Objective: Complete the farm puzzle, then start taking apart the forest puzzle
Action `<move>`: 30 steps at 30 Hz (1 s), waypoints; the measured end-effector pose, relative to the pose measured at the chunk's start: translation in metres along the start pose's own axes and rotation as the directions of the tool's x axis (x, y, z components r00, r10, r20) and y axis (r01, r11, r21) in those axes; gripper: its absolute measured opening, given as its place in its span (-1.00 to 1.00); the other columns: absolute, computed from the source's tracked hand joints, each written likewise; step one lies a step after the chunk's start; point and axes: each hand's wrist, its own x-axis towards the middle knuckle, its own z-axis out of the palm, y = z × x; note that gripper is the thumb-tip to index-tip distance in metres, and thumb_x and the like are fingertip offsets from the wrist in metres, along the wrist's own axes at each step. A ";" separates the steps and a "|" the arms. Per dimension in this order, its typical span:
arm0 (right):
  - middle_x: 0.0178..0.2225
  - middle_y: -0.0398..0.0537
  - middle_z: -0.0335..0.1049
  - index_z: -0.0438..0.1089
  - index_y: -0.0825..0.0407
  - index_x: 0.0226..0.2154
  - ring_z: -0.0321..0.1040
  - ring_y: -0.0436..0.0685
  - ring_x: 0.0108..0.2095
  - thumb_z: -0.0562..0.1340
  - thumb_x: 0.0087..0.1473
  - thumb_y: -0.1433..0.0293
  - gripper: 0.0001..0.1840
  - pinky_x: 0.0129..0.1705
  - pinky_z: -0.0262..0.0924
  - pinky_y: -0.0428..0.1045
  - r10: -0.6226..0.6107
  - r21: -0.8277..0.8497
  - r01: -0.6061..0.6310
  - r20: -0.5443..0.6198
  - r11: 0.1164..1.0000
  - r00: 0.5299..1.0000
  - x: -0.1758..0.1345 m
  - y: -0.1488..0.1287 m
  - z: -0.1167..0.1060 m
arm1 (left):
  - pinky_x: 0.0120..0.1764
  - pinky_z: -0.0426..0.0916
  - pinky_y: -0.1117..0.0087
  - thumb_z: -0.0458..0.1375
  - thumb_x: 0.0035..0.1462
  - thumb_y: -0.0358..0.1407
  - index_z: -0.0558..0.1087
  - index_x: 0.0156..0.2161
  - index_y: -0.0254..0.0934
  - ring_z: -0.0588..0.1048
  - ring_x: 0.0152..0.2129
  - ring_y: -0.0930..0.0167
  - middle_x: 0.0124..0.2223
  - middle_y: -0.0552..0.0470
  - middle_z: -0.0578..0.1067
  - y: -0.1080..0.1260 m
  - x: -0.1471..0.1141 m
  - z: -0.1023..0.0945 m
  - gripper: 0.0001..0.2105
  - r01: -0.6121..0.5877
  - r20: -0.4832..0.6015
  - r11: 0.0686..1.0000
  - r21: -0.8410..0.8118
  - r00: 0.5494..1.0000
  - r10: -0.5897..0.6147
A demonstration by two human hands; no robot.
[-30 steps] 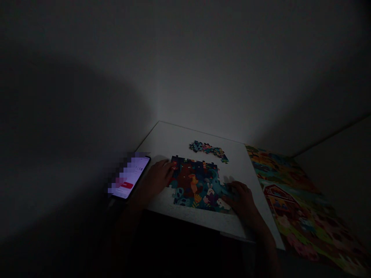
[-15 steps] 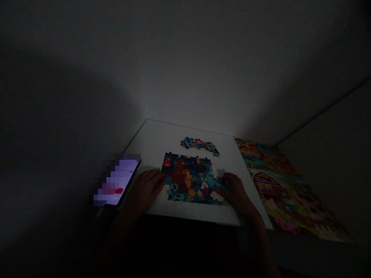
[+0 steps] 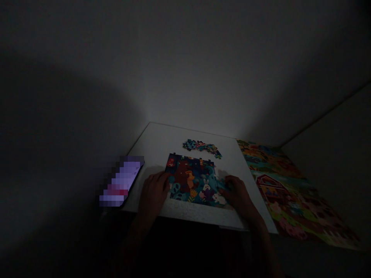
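A partly joined jigsaw puzzle point(image 3: 189, 179) lies on the white tabletop, showing a dark forest with a bear, a fox and rabbits. Its upper edge has open knobs, and a gap shows at its upper right. My left hand point(image 3: 154, 193) is closed at the puzzle's left edge, fingers bent and thumb close to them. At the right edge, my right hand point(image 3: 237, 190) has thumb and fingers closed on the border of the puzzle. Dim light hides the exact fingertip contact. Several loose puzzle pieces point(image 3: 201, 146) lie in a heap beyond it.
A lit phone point(image 3: 123, 181), its screen partly blurred, is at the table's left edge. Colourful farm picture sheets point(image 3: 278, 193) cover the right side. The white tabletop point(image 3: 162, 141) meets a pale wall behind.
My left hand has shifted right against the puzzle's left side, its thumb drawn in. The right hand stays at the right edge. The whole view has shifted slightly.
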 end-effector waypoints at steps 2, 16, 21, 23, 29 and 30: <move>-0.16 0.08 0.43 0.37 -0.02 -0.20 0.32 0.31 -0.14 0.33 -0.08 0.10 -0.57 -0.08 0.23 0.21 0.016 0.018 -0.015 -0.005 1.000 1.000 0.000 0.000 0.000 | 0.01 0.39 0.08 0.03 0.23 -0.39 0.49 -0.05 -0.17 0.49 -0.10 0.22 -0.01 -0.04 0.55 0.000 0.001 0.000 -0.74 0.024 -0.007 0.998 -0.065 1.000 -0.024; -0.47 -0.17 0.31 0.26 -0.04 -0.22 0.25 0.08 -0.47 0.29 0.02 0.10 -0.63 -0.48 0.15 -0.04 0.130 0.259 -0.142 0.065 0.955 0.989 -0.009 -0.015 -0.004 | 0.10 0.41 0.20 0.06 0.21 -0.32 0.47 0.00 -0.14 0.47 0.02 0.30 0.15 -0.06 0.37 -0.005 0.001 0.002 -0.72 0.004 -0.004 0.917 -0.398 1.000 -0.006; -0.40 -0.15 0.30 0.24 -0.04 -0.26 0.27 0.06 -0.43 0.30 0.01 0.15 -0.67 -0.44 0.18 -0.05 0.173 0.369 -0.182 0.057 0.912 0.983 -0.009 -0.019 -0.005 | 0.05 0.45 0.20 0.06 0.22 -0.25 0.47 0.00 -0.14 0.48 -0.02 0.31 0.15 -0.07 0.37 -0.008 0.002 0.003 -0.73 0.006 0.014 0.884 -0.467 1.000 0.001; -0.40 -0.15 0.29 0.25 -0.04 -0.27 0.27 0.06 -0.42 0.30 0.00 0.15 -0.67 -0.43 0.20 -0.04 0.187 0.404 -0.194 0.056 0.894 0.981 -0.009 -0.019 -0.005 | 0.00 0.49 0.21 0.07 0.22 -0.24 0.47 -0.01 -0.14 0.51 -0.10 0.35 0.14 -0.07 0.37 -0.008 0.003 0.004 -0.73 0.016 0.015 0.868 -0.497 1.000 -0.009; -0.39 -0.12 0.30 0.27 -0.03 -0.28 0.25 0.07 -0.41 0.33 -0.03 0.13 -0.65 -0.43 0.21 -0.04 0.181 0.452 -0.185 0.051 0.873 0.982 -0.009 -0.016 -0.008 | -0.09 0.52 0.26 0.10 0.19 -0.20 0.52 -0.09 -0.16 0.53 -0.25 0.40 0.02 -0.04 0.41 -0.008 0.008 0.006 -0.76 0.042 -0.013 0.841 -0.540 0.998 -0.058; -0.38 -0.12 0.31 0.28 -0.03 -0.27 0.25 0.07 -0.40 0.33 -0.03 0.13 -0.64 -0.43 0.21 -0.05 0.175 0.452 -0.176 0.044 0.874 0.984 -0.008 -0.016 -0.008 | -0.11 0.52 0.26 0.10 0.18 -0.20 0.53 -0.11 -0.17 0.53 -0.25 0.40 -0.02 -0.04 0.42 -0.008 0.009 0.006 -0.77 0.047 -0.015 0.840 -0.540 0.998 -0.065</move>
